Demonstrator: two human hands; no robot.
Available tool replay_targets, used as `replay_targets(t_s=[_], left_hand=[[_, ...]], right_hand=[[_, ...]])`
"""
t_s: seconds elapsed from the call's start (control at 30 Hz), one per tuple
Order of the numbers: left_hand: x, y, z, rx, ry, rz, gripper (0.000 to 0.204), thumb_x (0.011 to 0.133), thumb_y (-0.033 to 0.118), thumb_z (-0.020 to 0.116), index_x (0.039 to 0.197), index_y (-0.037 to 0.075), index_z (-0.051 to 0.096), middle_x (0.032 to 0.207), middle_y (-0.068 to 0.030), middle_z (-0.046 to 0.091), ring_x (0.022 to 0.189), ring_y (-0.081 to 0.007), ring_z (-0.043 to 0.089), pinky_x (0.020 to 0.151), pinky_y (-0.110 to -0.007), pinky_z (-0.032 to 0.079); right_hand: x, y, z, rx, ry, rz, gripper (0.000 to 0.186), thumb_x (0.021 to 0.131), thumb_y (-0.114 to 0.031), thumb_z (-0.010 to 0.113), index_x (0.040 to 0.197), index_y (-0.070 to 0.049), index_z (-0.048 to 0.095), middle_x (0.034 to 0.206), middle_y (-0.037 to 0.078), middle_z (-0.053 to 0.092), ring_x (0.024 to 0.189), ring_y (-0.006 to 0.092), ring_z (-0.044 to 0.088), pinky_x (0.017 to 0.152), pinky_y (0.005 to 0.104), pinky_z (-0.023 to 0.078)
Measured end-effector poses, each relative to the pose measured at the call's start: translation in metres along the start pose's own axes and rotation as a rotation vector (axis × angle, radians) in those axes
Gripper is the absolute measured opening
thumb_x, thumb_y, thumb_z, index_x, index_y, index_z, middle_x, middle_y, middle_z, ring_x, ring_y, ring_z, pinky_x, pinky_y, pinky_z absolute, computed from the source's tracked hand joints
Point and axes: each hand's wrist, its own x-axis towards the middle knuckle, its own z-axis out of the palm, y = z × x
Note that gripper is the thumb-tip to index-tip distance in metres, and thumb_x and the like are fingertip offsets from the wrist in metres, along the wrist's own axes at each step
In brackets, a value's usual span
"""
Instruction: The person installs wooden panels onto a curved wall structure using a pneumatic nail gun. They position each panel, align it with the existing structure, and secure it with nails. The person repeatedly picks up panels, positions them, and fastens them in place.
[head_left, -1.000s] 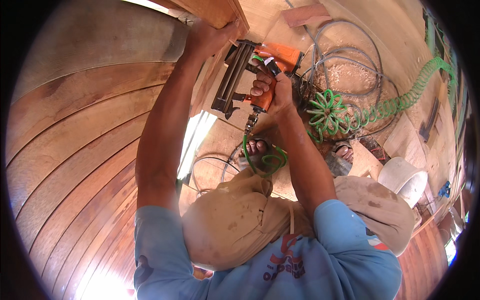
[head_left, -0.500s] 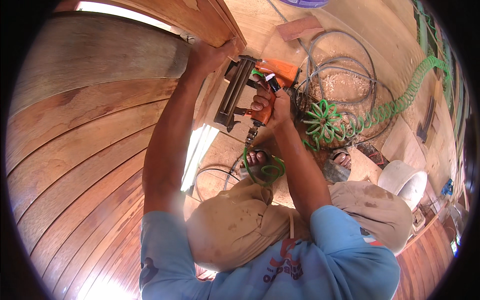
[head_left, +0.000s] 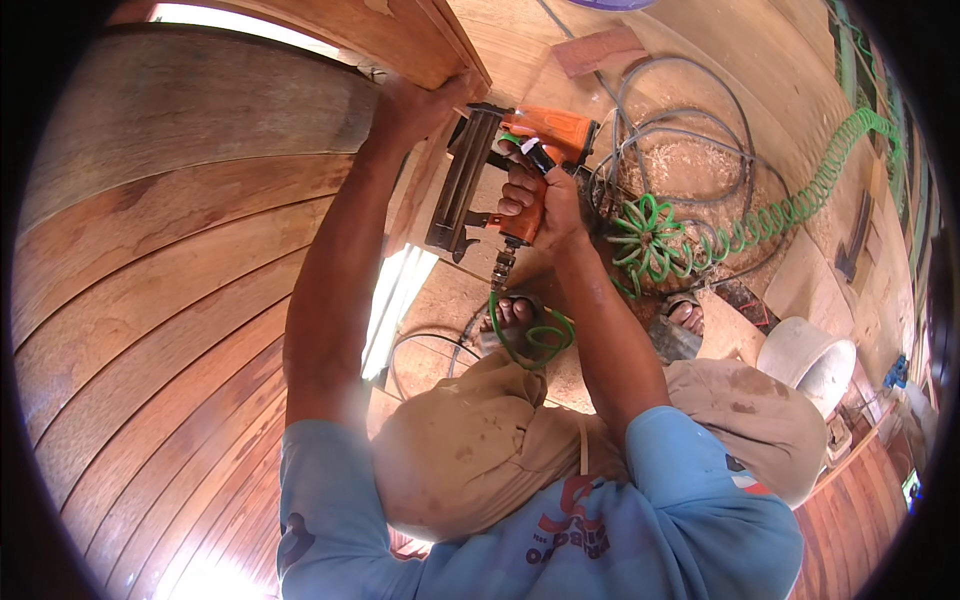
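Note:
My right hand (head_left: 555,215) is wrapped round the orange handle of a pneumatic nail gun (head_left: 562,130). Its long dark magazine (head_left: 468,180) lies to the left, and its nose is close to the wood beside my other hand. From the bottom of the grip, a metal coupling leads into a green air hose (head_left: 540,345). Further up and left, my left hand (head_left: 415,112) grips the end of a brown wooden board (head_left: 440,50), its fingertips partly hidden. Reddish wall planks (head_left: 190,240) run along my left side.
A coiled green hose (head_left: 650,240) and a looped grey cable (head_left: 740,110) lie among sawdust on the floor. A reddish wood offcut (head_left: 600,52) is at the far side. Near my right knee stands a white cylindrical container (head_left: 808,362). My feet are between the hoses.
The nail gun and my right hand have shifted slightly left and away from me. My left hand stays on the board.

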Motion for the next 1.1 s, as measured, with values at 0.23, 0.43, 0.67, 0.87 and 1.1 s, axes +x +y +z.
replay_targets(t_s=[0.23,0.43,0.67,0.87,1.1], left_hand=[[0.003,-0.011,0.002,0.117,-0.003,0.061,0.049,0.087,0.039,0.075,0.118,0.002,0.068,0.109,-0.0133,0.074,0.103,-0.0250,0.070,0.088,-0.037,0.054],[-0.001,0.002,-0.003,0.039,-0.011,-0.064,0.056,0.090,0.041,0.076,0.128,0.002,0.064,0.128,-0.0135,0.067,0.119,-0.0229,0.063,0.100,-0.037,0.048],[-0.008,0.026,0.000,-0.072,0.109,-0.173,0.045,0.087,0.024,0.081,0.121,-0.002,0.066,0.119,-0.0123,0.070,0.112,-0.0200,0.065,0.094,-0.035,0.052],[-0.025,0.078,-0.025,-0.247,0.256,0.129,0.016,0.088,0.007,0.078,0.101,-0.002,0.072,0.094,-0.0025,0.073,0.087,-0.0084,0.062,0.079,-0.026,0.050],[-0.032,0.208,-0.089,-0.437,0.557,0.380,0.013,0.090,0.010,0.079,0.093,0.000,0.071,0.086,0.0019,0.067,0.078,-0.0053,0.054,0.073,-0.023,0.044]], right_hand=[[0.002,0.002,-0.004,-0.030,0.110,0.017,0.028,0.100,-0.024,0.050,0.118,-0.005,0.059,0.066,-0.006,0.044,0.055,0.0092,0.044,0.056,0.0303,0.041],[-0.013,-0.002,-0.019,0.028,0.122,-0.046,0.032,0.103,-0.032,0.044,0.125,-0.016,0.061,0.068,-0.005,0.042,0.058,0.0111,0.043,0.058,0.0332,0.042],[-0.023,-0.024,-0.046,0.073,0.151,-0.065,0.039,0.101,-0.029,0.045,0.133,-0.013,0.059,0.067,-0.005,0.045,0.055,0.0108,0.045,0.056,0.0332,0.043],[-0.026,-0.036,-0.058,0.017,0.193,-0.087,0.035,0.099,-0.028,0.047,0.127,-0.011,0.060,0.065,-0.003,0.047,0.055,0.0126,0.048,0.055,0.0340,0.046],[-0.021,-0.040,-0.066,-0.094,0.233,-0.164,0.033,0.098,-0.050,0.056,0.112,-0.020,0.056,0.069,0.000,0.050,0.057,0.0162,0.054,0.050,0.0372,0.047]])
